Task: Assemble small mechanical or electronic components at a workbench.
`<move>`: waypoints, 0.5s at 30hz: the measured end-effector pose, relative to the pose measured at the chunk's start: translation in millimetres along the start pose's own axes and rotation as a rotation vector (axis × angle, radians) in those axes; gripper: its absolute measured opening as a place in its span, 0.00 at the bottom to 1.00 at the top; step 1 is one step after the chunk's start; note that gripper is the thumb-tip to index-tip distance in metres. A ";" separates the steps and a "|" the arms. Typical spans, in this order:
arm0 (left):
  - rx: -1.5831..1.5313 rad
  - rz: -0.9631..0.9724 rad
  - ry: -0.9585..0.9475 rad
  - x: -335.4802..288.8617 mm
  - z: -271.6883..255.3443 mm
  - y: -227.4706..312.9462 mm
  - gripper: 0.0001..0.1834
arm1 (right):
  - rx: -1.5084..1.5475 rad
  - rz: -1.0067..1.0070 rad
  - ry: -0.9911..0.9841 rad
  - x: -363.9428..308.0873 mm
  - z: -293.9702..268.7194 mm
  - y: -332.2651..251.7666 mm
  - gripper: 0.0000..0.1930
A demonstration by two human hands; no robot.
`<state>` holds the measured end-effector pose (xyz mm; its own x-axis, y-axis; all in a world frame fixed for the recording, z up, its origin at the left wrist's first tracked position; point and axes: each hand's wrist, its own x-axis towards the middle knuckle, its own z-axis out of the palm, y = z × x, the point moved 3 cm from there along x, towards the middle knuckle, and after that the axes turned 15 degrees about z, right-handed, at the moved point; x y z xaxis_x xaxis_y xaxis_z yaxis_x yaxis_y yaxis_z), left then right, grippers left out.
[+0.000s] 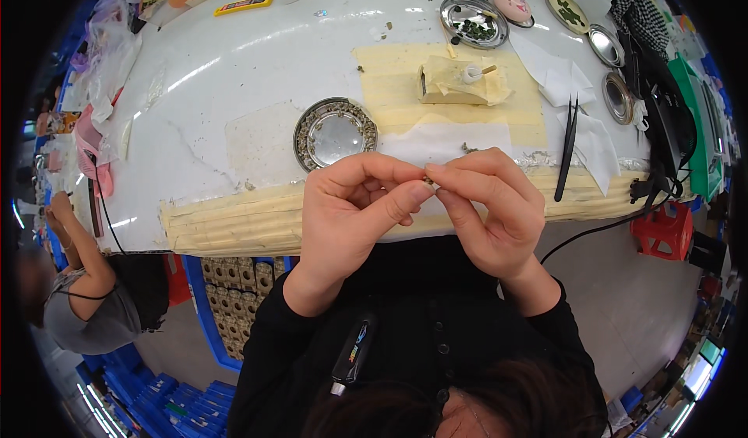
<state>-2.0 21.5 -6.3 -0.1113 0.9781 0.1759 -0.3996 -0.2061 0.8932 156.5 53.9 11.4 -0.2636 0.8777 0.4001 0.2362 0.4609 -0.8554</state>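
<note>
My left hand (354, 204) and my right hand (491, 208) meet above the table's front edge, each in a pinch. Between their fingertips sits a tiny brownish piece (428, 182), too small to name. Just behind my left hand lies a round metal dish (335, 136) with many small grey-brown pieces around its rim. A little greenish-grey bit (468, 148) rests on white paper beyond my right fingers. Farther back, a block wrapped in pale yellow tape (448, 87) carries a small white cup (472, 73) with a wooden stick in it.
Black tweezers (567, 150) lie right of my right hand. At the back right are a metal plate with dark green pieces (474, 21) and several lids. A yellow box (243, 5) lies back left. Below the table stands a blue crate (204, 313). Another person (89, 306) sits at left.
</note>
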 end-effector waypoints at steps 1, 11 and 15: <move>-0.003 -0.001 0.005 0.1 0.6 -0.1 0.07 | -0.005 -0.004 0.003 0.2 -0.3 0.2 0.17; 0.031 0.043 -0.061 -0.5 -0.3 -0.1 0.06 | -0.025 -0.047 0.015 1.7 -1.8 1.1 0.18; 0.052 -0.011 -0.043 0.6 1.7 2.6 0.07 | -0.016 -0.015 -0.007 2.0 -3.6 3.9 0.17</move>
<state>-1.5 21.6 -3.1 -0.0674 0.9808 0.1830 -0.3525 -0.1950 0.9153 160.3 57.9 10.0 -0.2742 0.8697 0.4104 0.2471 0.4761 -0.8440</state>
